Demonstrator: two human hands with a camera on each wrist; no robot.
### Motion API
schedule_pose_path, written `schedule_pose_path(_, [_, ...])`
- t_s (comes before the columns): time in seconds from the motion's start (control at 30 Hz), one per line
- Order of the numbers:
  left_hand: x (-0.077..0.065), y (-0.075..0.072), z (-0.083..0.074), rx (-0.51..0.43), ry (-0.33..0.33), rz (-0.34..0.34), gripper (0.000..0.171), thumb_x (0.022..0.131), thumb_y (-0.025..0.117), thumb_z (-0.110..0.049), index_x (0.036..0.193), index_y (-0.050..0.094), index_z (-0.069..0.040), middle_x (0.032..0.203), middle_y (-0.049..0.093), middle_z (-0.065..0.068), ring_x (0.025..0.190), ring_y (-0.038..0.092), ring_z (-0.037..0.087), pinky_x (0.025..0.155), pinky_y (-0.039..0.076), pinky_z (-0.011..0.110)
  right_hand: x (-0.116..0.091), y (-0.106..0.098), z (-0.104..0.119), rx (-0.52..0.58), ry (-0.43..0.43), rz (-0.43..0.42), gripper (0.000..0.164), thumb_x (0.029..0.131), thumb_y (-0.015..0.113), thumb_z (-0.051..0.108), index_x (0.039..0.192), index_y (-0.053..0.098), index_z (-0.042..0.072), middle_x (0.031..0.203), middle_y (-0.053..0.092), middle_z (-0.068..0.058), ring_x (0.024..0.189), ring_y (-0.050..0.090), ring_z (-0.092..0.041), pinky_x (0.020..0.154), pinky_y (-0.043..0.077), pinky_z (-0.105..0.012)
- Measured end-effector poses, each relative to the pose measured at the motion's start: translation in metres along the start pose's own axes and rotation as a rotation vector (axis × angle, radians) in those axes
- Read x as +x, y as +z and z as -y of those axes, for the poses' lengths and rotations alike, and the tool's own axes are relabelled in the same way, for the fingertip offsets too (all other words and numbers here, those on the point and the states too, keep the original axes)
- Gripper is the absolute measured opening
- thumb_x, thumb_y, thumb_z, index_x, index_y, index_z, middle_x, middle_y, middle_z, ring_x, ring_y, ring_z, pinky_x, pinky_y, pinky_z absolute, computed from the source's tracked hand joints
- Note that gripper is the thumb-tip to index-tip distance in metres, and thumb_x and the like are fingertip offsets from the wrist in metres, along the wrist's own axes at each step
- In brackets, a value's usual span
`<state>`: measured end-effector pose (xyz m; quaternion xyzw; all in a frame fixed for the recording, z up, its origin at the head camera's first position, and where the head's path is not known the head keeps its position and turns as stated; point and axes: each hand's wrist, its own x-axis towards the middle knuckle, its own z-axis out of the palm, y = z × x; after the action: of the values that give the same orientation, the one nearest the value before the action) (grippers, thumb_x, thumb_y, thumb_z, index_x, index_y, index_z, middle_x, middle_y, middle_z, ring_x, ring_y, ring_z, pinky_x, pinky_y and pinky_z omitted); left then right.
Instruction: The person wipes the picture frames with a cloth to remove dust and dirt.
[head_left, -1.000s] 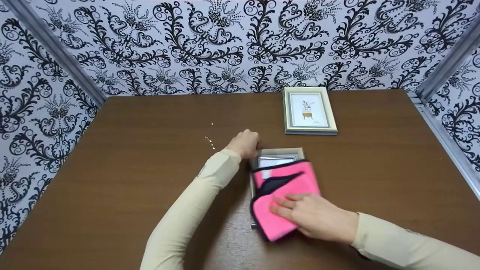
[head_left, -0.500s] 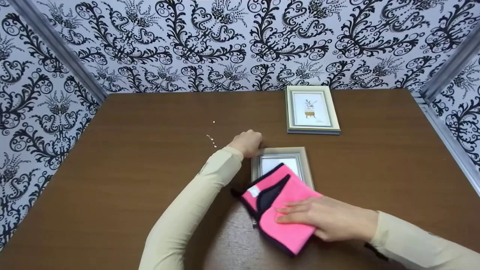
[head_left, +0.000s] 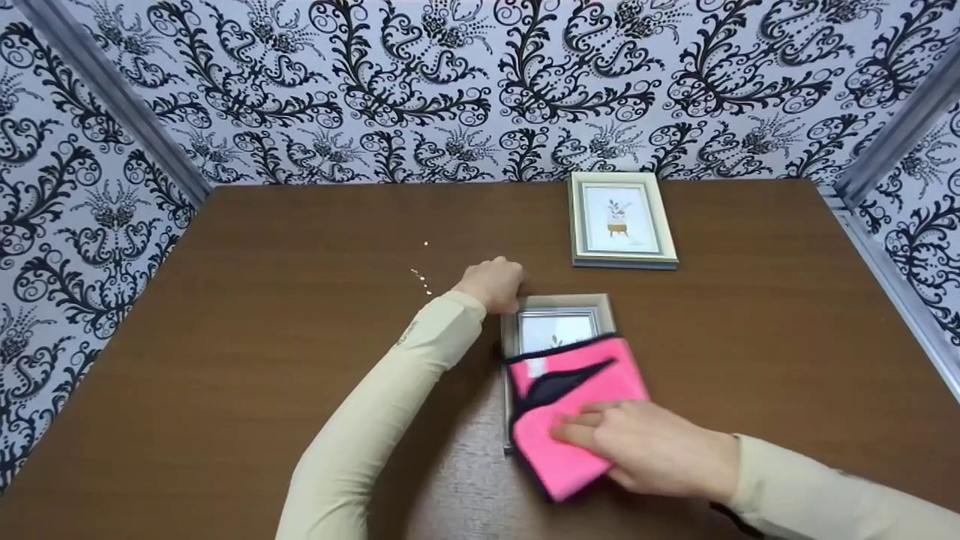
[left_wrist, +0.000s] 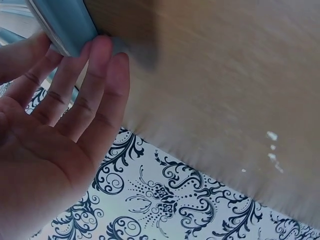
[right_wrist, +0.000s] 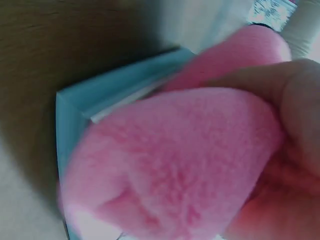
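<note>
A picture frame [head_left: 559,301] with a pale wooden rim lies face up on the table. My left hand [head_left: 491,285] grips its far left corner; in the left wrist view the thumb and fingertips pinch the frame's corner [left_wrist: 75,25]. Over the lower part of that frame lies a folded pink cloth [head_left: 559,450] with black edging and a white tag. My right hand [head_left: 645,450] holds the cloth against the glass. Up close in the right wrist view, thumb and fingers curl round the fuzzy cloth [right_wrist: 175,160], hiding most of the frame beneath.
Farther back to the right, a second picture frame [head_left: 622,217] with a plant print lies face up on the brown table [head_left: 285,300]. Several small white specks [head_left: 420,277] dot the tabletop left of centre. A black-and-white patterned wall [head_left: 420,82] stands behind.
My right hand has swept the cloth back and forth over the glass; since half a second ago the cloth has turned, its upper edge now nearly level across the frame. The left hand stays put.
</note>
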<state>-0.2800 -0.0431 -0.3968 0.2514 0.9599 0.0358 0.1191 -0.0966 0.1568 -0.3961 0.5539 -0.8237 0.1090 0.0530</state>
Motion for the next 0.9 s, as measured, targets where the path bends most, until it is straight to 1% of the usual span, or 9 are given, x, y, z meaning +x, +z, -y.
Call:
schedule_pose_path(0.07, [0.002, -0.001, -0.002, 0.020, -0.010, 0.020, 0.012, 0.081, 0.069, -0.016, 0.091, 0.070, -0.007, 0.105, 0.066, 0.012, 0.096, 0.063, 0.030, 0.075, 0.053, 0.049, 0.008, 0.007, -0.002, 0.026, -0.058, 0.005, 0.057, 0.071, 0.069, -0.003, 0.126, 0.061, 0.007, 0.123, 0.064, -0.007, 0.110, 0.061, -0.025, 0.090, 0.049, -0.038])
schedule_pose_path(0.17, [0.004, -0.002, -0.006, 0.060, -0.019, 0.050, 0.019, 0.082, 0.070, -0.019, 0.097, 0.070, -0.007, 0.113, 0.065, 0.013, 0.103, 0.062, 0.032, 0.079, 0.052, 0.050, 0.016, 0.015, -0.004, 0.028, -0.127, 0.016, 0.055, 0.075, 0.067, -0.003, 0.129, 0.060, 0.009, 0.128, 0.061, -0.008, 0.117, 0.057, -0.026, 0.096, 0.045, -0.037])
schedule_pose_path(0.3, [0.006, -0.003, -0.009, 0.122, -0.025, 0.081, 0.024, 0.084, 0.068, -0.019, 0.105, 0.070, -0.009, 0.117, 0.064, 0.011, 0.106, 0.061, 0.031, 0.082, 0.051, 0.049, 0.014, 0.019, -0.010, 0.045, -0.176, 0.011, 0.054, 0.079, 0.066, -0.001, 0.132, 0.058, 0.010, 0.132, 0.058, -0.009, 0.121, 0.055, -0.025, 0.100, 0.042, -0.036])
schedule_pose_path(0.4, [0.008, -0.005, -0.012, 0.174, -0.019, 0.096, 0.025, 0.085, 0.064, -0.016, 0.108, 0.071, -0.010, 0.117, 0.065, 0.010, 0.105, 0.062, 0.031, 0.082, 0.051, 0.048, 0.003, 0.016, -0.015, 0.095, -0.156, -0.009, 0.055, 0.080, 0.065, -0.001, 0.133, 0.058, 0.011, 0.132, 0.058, -0.007, 0.120, 0.055, -0.024, 0.099, 0.042, -0.038])
schedule_pose_path(0.5, [0.009, -0.006, -0.016, 0.214, -0.006, 0.102, 0.028, 0.084, 0.062, -0.013, 0.110, 0.071, -0.012, 0.119, 0.064, 0.009, 0.105, 0.061, 0.030, 0.082, 0.051, 0.048, -0.012, 0.007, -0.017, 0.102, -0.065, -0.037, 0.053, 0.076, 0.067, 0.000, 0.127, 0.062, 0.014, 0.124, 0.064, -0.002, 0.112, 0.060, -0.023, 0.092, 0.048, -0.039])
schedule_pose_path(0.6, [0.009, -0.008, -0.018, 0.246, 0.001, 0.094, 0.028, 0.083, 0.062, -0.011, 0.110, 0.071, -0.013, 0.118, 0.065, 0.008, 0.103, 0.062, 0.030, 0.080, 0.051, 0.048, -0.024, -0.004, -0.015, 0.033, 0.036, -0.046, 0.052, 0.067, 0.070, -0.001, 0.116, 0.067, 0.015, 0.108, 0.069, 0.003, 0.097, 0.064, -0.022, 0.079, 0.052, -0.040])
schedule_pose_path(0.7, [0.008, -0.007, -0.019, 0.280, 0.013, 0.084, 0.026, 0.083, 0.062, -0.012, 0.108, 0.072, -0.013, 0.115, 0.066, 0.008, 0.098, 0.064, 0.029, 0.078, 0.053, 0.047, -0.028, -0.011, -0.009, -0.060, 0.092, 0.015, 0.054, 0.061, 0.072, -0.003, 0.112, 0.067, 0.014, 0.100, 0.070, 0.002, 0.090, 0.063, -0.024, 0.073, 0.052, -0.041])
schedule_pose_path(0.8, [0.007, -0.004, -0.018, 0.301, 0.029, 0.076, 0.025, 0.083, 0.063, -0.013, 0.107, 0.072, -0.012, 0.113, 0.067, 0.007, 0.096, 0.065, 0.029, 0.077, 0.053, 0.047, -0.025, -0.010, -0.001, -0.126, 0.053, 0.080, 0.055, 0.063, 0.073, -0.001, 0.116, 0.067, 0.012, 0.108, 0.070, -0.002, 0.097, 0.064, -0.028, 0.079, 0.051, -0.042])
schedule_pose_path(0.9, [0.008, 0.000, -0.018, 0.308, 0.042, 0.069, 0.026, 0.082, 0.064, -0.014, 0.107, 0.072, -0.012, 0.112, 0.067, 0.007, 0.096, 0.065, 0.029, 0.076, 0.053, 0.047, -0.019, 0.000, 0.007, -0.197, -0.042, 0.072, 0.057, 0.068, 0.075, 0.006, 0.124, 0.065, 0.011, 0.121, 0.065, -0.006, 0.110, 0.061, -0.028, 0.088, 0.048, -0.041])
